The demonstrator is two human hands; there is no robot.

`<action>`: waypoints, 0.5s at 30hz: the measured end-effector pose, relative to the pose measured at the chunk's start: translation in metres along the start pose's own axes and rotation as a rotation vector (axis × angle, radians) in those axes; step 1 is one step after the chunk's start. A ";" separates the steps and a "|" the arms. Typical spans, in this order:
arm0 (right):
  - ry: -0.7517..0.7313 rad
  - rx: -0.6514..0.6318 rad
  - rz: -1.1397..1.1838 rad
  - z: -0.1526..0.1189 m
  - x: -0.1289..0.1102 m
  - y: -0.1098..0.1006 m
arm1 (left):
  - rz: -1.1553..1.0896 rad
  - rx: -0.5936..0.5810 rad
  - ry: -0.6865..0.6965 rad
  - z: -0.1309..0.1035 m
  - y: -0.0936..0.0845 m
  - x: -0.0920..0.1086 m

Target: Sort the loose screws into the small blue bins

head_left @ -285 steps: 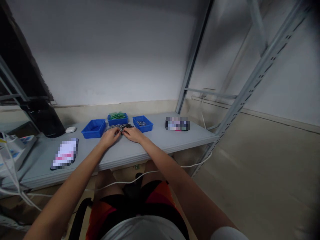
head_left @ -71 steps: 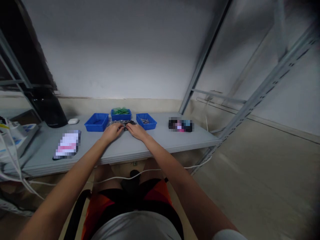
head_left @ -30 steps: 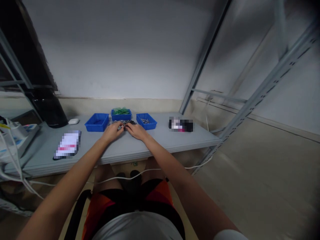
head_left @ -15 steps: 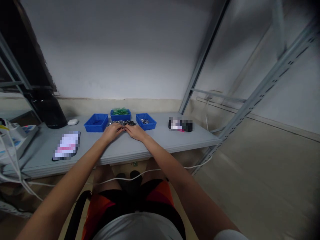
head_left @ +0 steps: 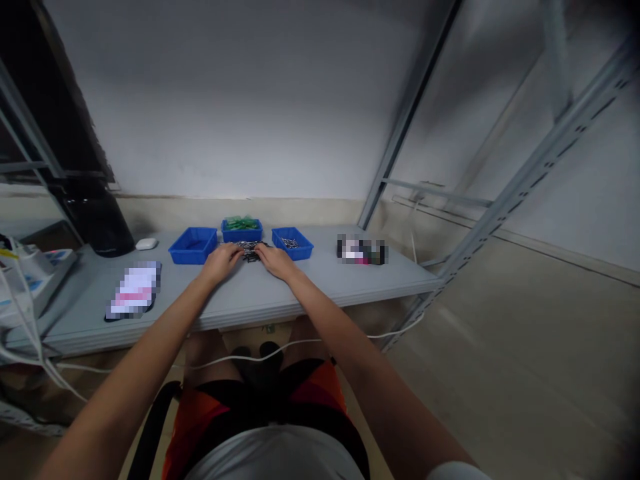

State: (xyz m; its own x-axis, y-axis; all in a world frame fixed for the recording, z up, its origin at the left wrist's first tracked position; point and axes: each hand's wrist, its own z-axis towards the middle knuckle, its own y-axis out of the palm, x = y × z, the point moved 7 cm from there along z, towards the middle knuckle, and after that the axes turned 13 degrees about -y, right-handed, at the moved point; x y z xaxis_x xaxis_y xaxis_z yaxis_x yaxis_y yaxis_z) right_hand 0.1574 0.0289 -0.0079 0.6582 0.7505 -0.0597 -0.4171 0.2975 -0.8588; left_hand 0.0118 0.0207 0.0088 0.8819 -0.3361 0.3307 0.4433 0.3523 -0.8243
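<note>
A loose pile of small dark and silvery metal pieces [head_left: 249, 250] lies on the grey tabletop, its exact kind too small to make out. My left hand [head_left: 221, 263] is at the pile's left edge, fingers bent and drawn together. From the right side, my right hand [head_left: 275, 260] reaches in with curled fingertips among the pieces. A gap separates the two hands, and whatever is between the fingers of each is too small to see. Just behind the pile is a blue bin [head_left: 242, 235] of green pieces [head_left: 241, 223].
Left of the pile stands an empty-looking blue bin [head_left: 193, 257]; at right, another blue bin [head_left: 299, 253] holds small silvery parts. A blurred phone-like slab [head_left: 133, 290], white case [head_left: 146, 244], black container [head_left: 100, 220] and blurred object [head_left: 361, 250] share the grey table [head_left: 320, 280]. A white cable [head_left: 250, 359] crosses below.
My hands have parted from nearly touching at the fingertips, the left moving left and the right moving right. More of the pile's front shows between them.
</note>
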 end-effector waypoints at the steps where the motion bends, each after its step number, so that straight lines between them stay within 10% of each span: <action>1: -0.012 0.009 0.006 0.000 -0.001 0.000 | 0.002 0.000 0.002 0.000 0.000 0.000; 7: -0.093 0.194 0.019 0.000 -0.004 -0.014 | -0.005 0.023 -0.012 0.001 0.001 -0.004; 15: -0.228 0.057 0.031 0.000 -0.018 -0.006 | -0.026 0.021 -0.010 0.001 0.002 -0.005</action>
State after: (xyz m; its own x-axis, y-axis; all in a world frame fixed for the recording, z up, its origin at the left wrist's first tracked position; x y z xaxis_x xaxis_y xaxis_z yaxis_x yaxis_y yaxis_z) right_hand 0.1474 0.0135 -0.0019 0.4886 0.8717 0.0368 -0.4735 0.3003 -0.8280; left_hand 0.0085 0.0235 0.0063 0.8713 -0.3370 0.3568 0.4697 0.3617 -0.8054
